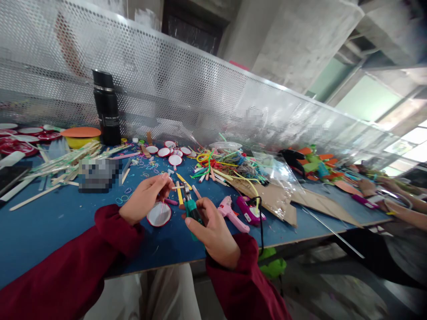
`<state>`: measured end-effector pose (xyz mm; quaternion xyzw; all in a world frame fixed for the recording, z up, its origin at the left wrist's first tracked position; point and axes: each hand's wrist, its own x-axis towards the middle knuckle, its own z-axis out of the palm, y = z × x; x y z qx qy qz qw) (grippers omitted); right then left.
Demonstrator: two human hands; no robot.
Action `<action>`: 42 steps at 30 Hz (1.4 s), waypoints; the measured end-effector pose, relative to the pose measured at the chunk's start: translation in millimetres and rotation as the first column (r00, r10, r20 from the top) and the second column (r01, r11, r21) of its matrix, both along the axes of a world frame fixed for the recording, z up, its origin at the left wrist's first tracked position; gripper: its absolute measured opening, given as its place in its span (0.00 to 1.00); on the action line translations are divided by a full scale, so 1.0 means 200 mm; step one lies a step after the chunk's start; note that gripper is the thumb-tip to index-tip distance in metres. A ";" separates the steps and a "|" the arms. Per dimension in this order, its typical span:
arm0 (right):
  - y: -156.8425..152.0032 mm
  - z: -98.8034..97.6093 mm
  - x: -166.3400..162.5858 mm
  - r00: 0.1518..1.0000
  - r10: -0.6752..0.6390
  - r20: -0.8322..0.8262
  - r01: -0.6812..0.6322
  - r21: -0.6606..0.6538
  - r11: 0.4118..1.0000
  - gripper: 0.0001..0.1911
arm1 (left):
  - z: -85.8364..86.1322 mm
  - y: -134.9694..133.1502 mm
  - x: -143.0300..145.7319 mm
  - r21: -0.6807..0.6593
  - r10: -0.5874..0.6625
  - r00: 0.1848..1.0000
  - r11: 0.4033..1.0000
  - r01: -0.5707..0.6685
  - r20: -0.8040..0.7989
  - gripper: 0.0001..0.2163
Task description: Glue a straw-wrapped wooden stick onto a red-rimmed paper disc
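Note:
My right hand (213,231) is closed round the green handles of a pair of pliers (191,205), whose jaws point up and away from me. With its fingertips pinched together, my left hand (145,198) holds a short thin pale stick (176,187). The stick's free end reaches the pliers' jaws; whether they grip it I cannot tell. Below my left fingers lies a round white disc with a red rim (159,215). Just beyond both hands are a yellow marker (179,192) and other small coloured sticks.
A pink glue gun (233,215) and a purple device (250,211) lie right of my right hand. Pipe cleaners (233,162) are heaped behind. At left stand a black bottle (107,109) and wrapped sticks (66,162). Another person's hands (367,189) are far right.

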<state>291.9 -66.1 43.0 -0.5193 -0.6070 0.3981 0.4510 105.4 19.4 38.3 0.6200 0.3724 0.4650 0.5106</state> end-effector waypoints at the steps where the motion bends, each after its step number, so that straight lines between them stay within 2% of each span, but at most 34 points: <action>1: 0.00 0.00 0.00 1.000 0.009 -0.010 -0.009 -0.009 1.000 0.12 | 0.00 0.00 0.00 0.049 -0.008 0.999 0.999 0.009 -0.039 0.22; 6: 0.00 -0.01 0.00 1.000 0.008 0.006 -0.008 -0.013 1.000 0.13 | 0.02 -0.02 0.00 0.332 0.035 0.957 0.941 0.066 -0.287 0.17; 9: -0.01 0.00 -0.01 0.999 0.031 0.026 -0.030 -0.011 0.999 0.11 | 0.02 -0.02 0.00 0.431 0.091 0.932 0.899 0.074 -0.351 0.15; 17: 0.00 0.00 -0.02 0.996 0.039 0.077 -0.038 -0.012 0.999 0.10 | 0.03 -0.02 0.00 0.475 0.138 0.912 0.877 0.068 -0.385 0.13; 25: 0.01 -0.05 -0.04 0.994 0.025 -0.103 -0.028 -0.034 0.999 0.24 | 0.02 -0.02 0.00 0.466 0.142 0.909 0.882 0.063 -0.393 0.14; 28: 0.02 -0.06 -0.06 0.997 -0.014 -0.075 0.014 0.012 1.000 0.20 | 0.01 -0.02 0.01 0.403 0.107 0.927 0.914 0.051 -0.359 0.14; 32: 0.02 -0.09 -0.09 0.997 -0.080 -0.021 0.082 0.064 0.995 0.19 | 0.00 -0.03 0.04 0.163 -0.055 0.980 0.983 0.087 -0.193 0.13; 37: 0.01 -0.08 -0.13 0.985 -0.158 0.063 0.154 0.061 0.986 0.21 | -0.02 -0.04 0.07 -0.007 -0.095 0.995 0.995 0.095 -0.004 0.14; 39: 0.01 -0.06 -0.14 0.987 -0.137 0.081 0.132 0.064 0.989 0.20 | -0.02 -0.05 0.06 -0.032 -0.098 0.995 0.995 0.099 0.038 0.14; 42: 0.00 -0.04 -0.14 0.995 -0.022 0.094 0.018 0.048 0.999 0.14 | 0.00 -0.06 0.05 -0.031 -0.072 0.996 0.997 0.074 0.054 0.15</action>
